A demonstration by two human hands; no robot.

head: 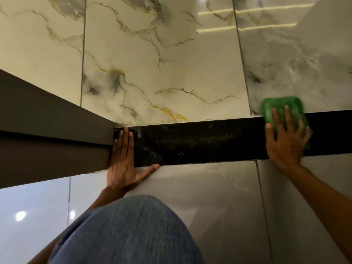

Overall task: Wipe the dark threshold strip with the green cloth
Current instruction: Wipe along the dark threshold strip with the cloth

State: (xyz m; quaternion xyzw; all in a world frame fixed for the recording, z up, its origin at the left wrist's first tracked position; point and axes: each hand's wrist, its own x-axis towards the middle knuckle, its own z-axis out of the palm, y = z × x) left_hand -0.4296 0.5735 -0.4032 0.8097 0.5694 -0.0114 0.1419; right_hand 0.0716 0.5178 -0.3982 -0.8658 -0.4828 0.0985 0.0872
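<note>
Dark speckled stone threshold strip (pixel 200 141) between marble floor tiles looks mid-wipe: right hand (pixel 285 141), grip spread flat, presses folded green cloth (pixel 280 109) near its right end, left hand (pixel 123 161) splayed empty at the dusty left end, apparently unwiped.

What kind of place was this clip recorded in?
Probably a doorway inside a home or similar building: glossy marble-look floor tiles meet a dark threshold strip that runs up to a brown door frame, with ceiling lights mirrored in the floor.
</note>
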